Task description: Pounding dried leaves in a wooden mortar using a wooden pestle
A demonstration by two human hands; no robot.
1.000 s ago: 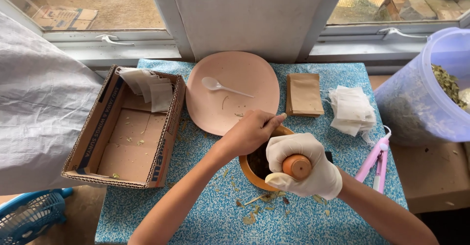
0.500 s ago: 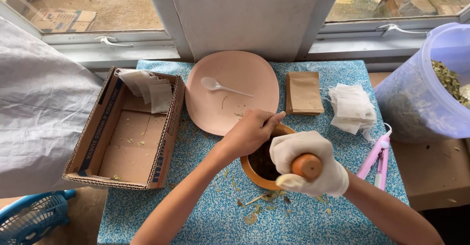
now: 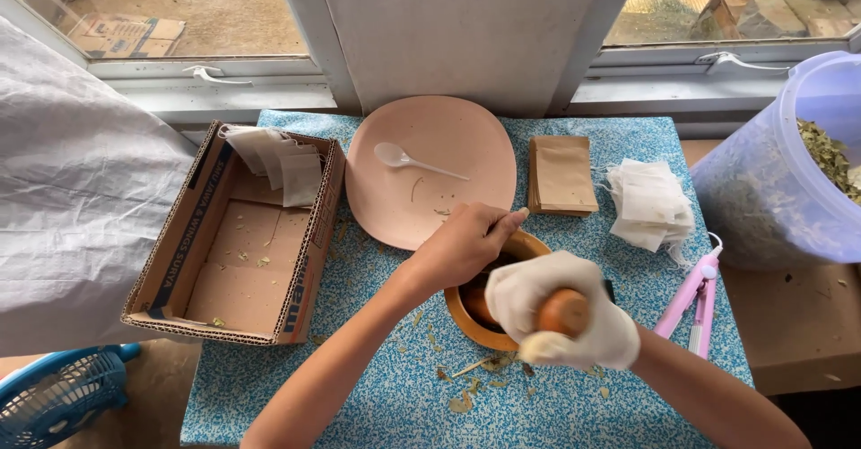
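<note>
— Blue speckled cloth covers the table [image 3: 269, 386], and almost everything on it looks like stock or finished goods. How far along does the work seem?

— Early to middling, as a judgement. The big translucent bucket [image 3: 762, 189] at the right is well filled with dried leaves, so plenty is left to grind. The cardboard box [image 3: 161, 270] holds only a few filled white sachets [image 3: 278, 166] in its far corner; most of its floor is bare.

— And the pink plate [image 3: 430, 198]?

— Nearly bare: a white plastic spoon [image 3: 414, 160] and a few crumbs. The brown paper envelopes [image 3: 562, 174] and the stack of empty white bags [image 3: 650, 202] both look untouched, and the pink sealer [image 3: 689, 298] lies idle beside them.

— So the grinding is the step in hand?

— It appears so. The left hand [image 3: 462, 247] is curled over the far rim of the wooden mortar [image 3: 471, 319], steadying it. The right hand [image 3: 560, 310], in a white glove, is closed around the wooden pestle [image 3: 563, 311], which stands in the bowl. Leaf bits lie scattered on the cloth just in front.

— What can't be made out?

— The mortar's contents: both hands cover the bowl. The bucket is cut off at the frame's edge.
</note>
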